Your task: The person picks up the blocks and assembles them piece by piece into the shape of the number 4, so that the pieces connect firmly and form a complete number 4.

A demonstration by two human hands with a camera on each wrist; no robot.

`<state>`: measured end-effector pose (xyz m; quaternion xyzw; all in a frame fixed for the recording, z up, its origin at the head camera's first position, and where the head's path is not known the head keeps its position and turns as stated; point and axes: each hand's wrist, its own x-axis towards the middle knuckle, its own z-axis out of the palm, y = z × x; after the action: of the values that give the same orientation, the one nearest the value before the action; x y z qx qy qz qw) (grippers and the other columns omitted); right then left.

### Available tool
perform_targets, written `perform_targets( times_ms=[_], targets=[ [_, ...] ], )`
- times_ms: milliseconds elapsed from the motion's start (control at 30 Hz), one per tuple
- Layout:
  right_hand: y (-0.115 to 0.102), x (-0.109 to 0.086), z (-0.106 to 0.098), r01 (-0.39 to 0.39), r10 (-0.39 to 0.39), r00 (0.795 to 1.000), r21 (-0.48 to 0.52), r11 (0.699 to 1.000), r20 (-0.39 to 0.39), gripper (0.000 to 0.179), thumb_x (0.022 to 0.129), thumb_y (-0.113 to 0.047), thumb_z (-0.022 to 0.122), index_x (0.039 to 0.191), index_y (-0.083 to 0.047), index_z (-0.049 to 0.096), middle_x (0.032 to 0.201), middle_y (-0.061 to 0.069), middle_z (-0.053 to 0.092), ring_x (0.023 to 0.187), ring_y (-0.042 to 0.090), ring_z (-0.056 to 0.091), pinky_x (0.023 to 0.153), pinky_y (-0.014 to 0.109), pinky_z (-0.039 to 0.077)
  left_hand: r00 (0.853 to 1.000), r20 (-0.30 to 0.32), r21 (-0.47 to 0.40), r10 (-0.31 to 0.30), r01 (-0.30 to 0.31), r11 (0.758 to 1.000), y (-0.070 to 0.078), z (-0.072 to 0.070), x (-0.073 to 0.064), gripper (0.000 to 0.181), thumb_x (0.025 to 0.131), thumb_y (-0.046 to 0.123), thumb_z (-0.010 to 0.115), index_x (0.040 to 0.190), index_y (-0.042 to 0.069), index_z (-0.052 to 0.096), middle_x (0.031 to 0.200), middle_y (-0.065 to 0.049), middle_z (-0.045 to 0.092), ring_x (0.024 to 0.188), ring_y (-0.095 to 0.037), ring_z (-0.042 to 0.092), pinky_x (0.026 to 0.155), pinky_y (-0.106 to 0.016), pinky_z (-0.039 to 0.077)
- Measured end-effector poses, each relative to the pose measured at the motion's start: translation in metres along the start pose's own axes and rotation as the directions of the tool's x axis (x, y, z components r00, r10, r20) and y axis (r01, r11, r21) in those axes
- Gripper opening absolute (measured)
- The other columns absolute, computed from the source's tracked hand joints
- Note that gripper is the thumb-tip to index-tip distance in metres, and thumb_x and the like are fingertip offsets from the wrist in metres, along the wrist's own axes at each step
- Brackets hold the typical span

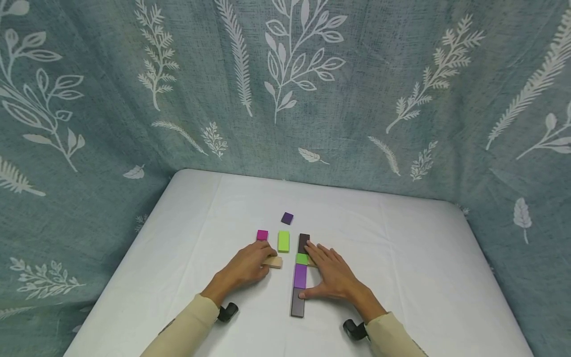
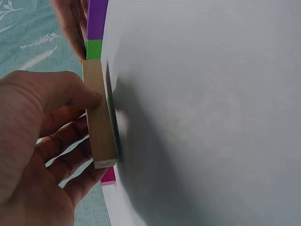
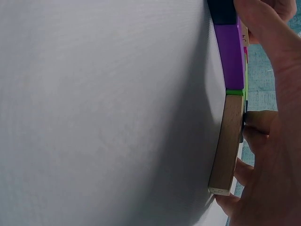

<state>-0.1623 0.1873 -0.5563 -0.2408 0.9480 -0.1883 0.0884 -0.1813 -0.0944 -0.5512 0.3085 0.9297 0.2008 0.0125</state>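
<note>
My left hand [image 1: 248,264] pinches a plain wooden block [image 2: 99,122], thumb on its near side and fingers on the other. The block's free end points toward a row of coloured blocks. In that row, a black block [image 1: 304,242], a green block [image 1: 302,259], a purple block [image 1: 300,276] and a dark grey block [image 1: 297,303] lie end to end. My right hand [image 1: 336,275] spreads along the row's right side, its thumb on the grey block and fingertips at the black one. Beneath that palm, another wooden block [image 3: 226,146] extends rightward from the green block.
A lime block [image 1: 283,241] lies between the left hand and the row's far end. Just beyond the left fingers is a magenta block [image 1: 262,235], partly covered. A small dark purple block [image 1: 287,218] lies farthest back on the white table [image 1: 379,238]. Patterned curtains [image 1: 267,148] surround the table.
</note>
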Motion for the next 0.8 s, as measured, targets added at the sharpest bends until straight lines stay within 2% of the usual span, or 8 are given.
perform_targets(
  times_ms=[233, 800],
  targets=[
    [0.000, -0.001, -0.001, -0.001, 0.001, 1.000, -0.003, 1.000, 0.005, 0.129, 0.062, -0.084, 0.072, 0.162, -0.016, 0.026, 0.167, 0.001, 0.023, 0.152, 0.030, 0.023, 0.121, 0.055, 0.015, 1.000, 0.028, 0.003, 0.002, -0.002, 1.000, 0.005, 0.000, 0.007, 0.033, 0.088, 0.011, 0.072, 0.120, 0.009, 0.072, 0.115, 0.000, 0.064, 0.104, -0.015, 0.059, 0.094, -0.032, 0.051],
    [0.000, 0.000, -0.003, 0.003, -0.003, 1.000, -0.009, 1.000, 0.015, 0.129, 0.063, -0.085, 0.071, 0.161, -0.015, 0.027, 0.167, 0.001, 0.022, 0.152, 0.030, 0.023, 0.121, 0.055, 0.015, 0.998, 0.038, 0.038, 0.044, -0.046, 0.998, 0.011, 0.003, 0.018, 0.035, 0.088, 0.013, 0.072, 0.123, 0.011, 0.071, 0.117, 0.000, 0.065, 0.107, -0.015, 0.060, 0.093, -0.033, 0.051]
  ],
)
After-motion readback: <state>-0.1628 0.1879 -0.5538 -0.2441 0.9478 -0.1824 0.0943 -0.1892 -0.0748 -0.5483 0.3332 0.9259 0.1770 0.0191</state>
